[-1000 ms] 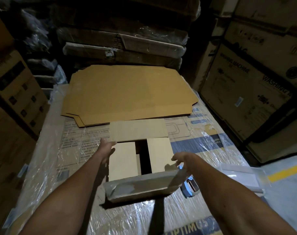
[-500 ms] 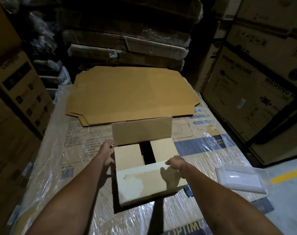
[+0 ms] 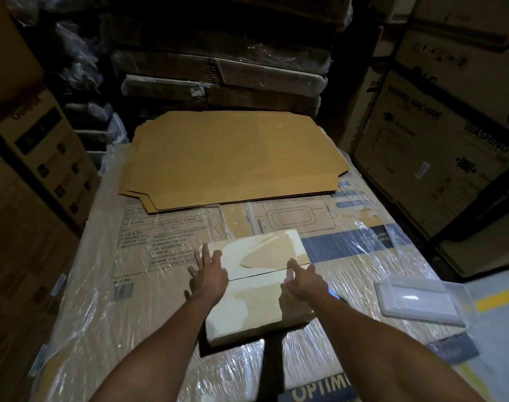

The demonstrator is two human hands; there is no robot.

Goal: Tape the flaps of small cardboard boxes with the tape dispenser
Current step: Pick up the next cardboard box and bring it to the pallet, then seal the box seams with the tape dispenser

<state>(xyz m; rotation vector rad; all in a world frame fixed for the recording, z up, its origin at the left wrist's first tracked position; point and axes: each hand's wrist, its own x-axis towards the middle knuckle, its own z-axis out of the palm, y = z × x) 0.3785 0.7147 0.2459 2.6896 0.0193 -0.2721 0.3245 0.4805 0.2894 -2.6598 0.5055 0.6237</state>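
Fingers spread flat, my left hand (image 3: 208, 275) and right hand (image 3: 301, 278) press the closed flaps of the small box (image 3: 256, 285) on the plastic-wrapped carton (image 3: 148, 285). Right lies a clear tray (image 3: 421, 300); beyond, flat cardboard sheets (image 3: 233, 158).

The room is dim. Big cardboard boxes (image 3: 439, 158) are stacked along the right side, and 1 says "WASHING MACHINE". More boxes (image 3: 41, 158) stand on the left. Wrapped flat packs (image 3: 221, 79) are piled at the back. The grey floor (image 3: 505, 320) has a yellow line (image 3: 498, 295).
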